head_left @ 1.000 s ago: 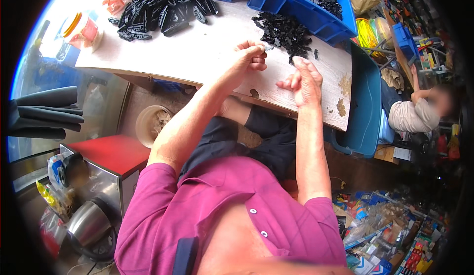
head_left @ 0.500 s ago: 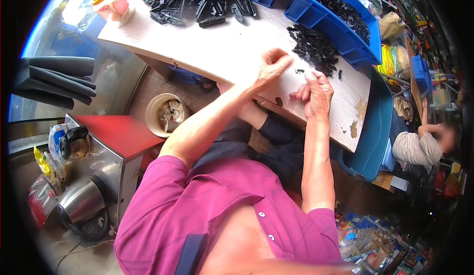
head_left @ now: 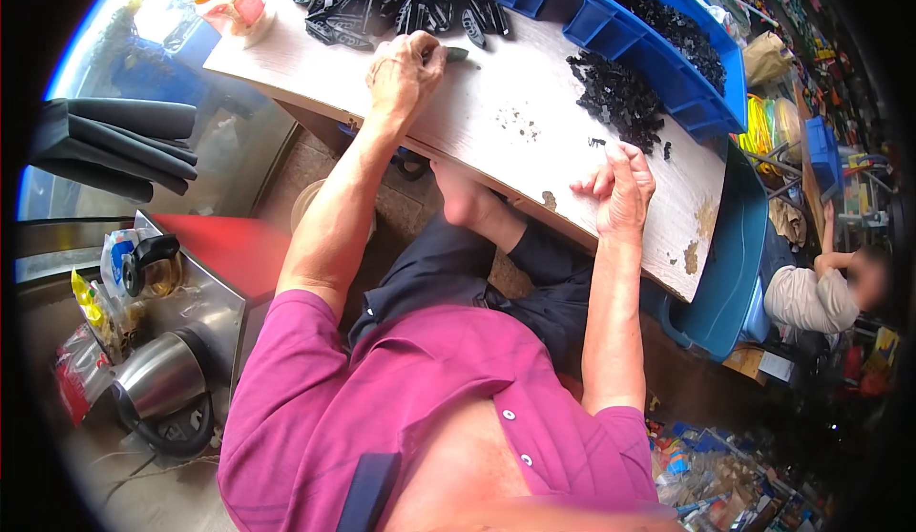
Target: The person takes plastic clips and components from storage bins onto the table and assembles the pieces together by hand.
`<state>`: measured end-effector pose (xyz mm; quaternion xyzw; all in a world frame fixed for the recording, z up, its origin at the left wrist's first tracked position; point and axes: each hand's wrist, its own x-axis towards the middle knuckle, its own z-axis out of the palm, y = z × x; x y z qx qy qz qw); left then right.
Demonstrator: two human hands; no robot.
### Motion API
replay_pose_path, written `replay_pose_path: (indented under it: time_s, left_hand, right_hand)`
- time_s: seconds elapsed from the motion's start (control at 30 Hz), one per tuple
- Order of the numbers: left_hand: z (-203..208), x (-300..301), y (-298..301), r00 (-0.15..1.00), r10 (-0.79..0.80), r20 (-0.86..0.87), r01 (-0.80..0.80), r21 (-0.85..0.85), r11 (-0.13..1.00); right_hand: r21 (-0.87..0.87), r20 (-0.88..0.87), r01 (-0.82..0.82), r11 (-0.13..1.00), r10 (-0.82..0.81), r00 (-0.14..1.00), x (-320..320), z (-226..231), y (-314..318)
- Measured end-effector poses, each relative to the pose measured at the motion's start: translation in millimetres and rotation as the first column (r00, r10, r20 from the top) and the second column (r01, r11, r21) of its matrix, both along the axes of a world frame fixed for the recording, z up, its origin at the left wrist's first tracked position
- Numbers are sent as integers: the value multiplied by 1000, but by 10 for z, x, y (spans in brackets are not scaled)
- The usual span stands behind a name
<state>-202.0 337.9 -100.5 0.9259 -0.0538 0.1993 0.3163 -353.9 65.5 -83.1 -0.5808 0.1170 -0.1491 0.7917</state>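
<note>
My left hand point(head_left: 403, 76) is closed near the front of a heap of long black plastic pieces point(head_left: 382, 2). One dark elongated plastic piece point(head_left: 457, 55) sticks out from its fingertips, just above the white table. Farther right, my right hand point(head_left: 625, 193) is closed in a pinch over the table. A small black plastic part point(head_left: 597, 142) shows right at its thumb and index fingertips, and seems to be held there. Beyond that hand lies a loose pile of small black parts point(head_left: 615, 98).
The white table point(head_left: 515, 165) has worn patches near its right end. A blue bin point(head_left: 668, 88) of small black parts stands at the back right, a lidded jar point(head_left: 234, 2) at the back left. A teal tub point(head_left: 730, 265) adjoins the right edge. A person point(head_left: 811, 293) sits beyond.
My left hand has moved left and away from my right hand to the heap of long pieces, and now has a dark elongated piece. My right hand stays nearly in place.
</note>
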Motion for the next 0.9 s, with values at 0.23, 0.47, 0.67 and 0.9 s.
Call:
replay_pose_path:
  time_s: [0.23,0.47,0.67,0.9]
  left_hand:
    - [-77,-285,-86,990,-94,106,85,89,992]
    - [107,-587,-255,955,-266,-132,159,-528,834]
    - [103,-976,-694,762,-637,-118,11,-981,196]
    - [225,-1126,-1004,546,-833,-92,-88,-995,52]
  right_hand:
    - [-24,-19,-10,1000,9,1000,1,-45,-31]
    - [93,0,2,996,-2,1000,2,17,-5]
    - [200,67,-34,979,21,998,44,9,171]
    - [180,37,4,984,-11,999,33,53,236]
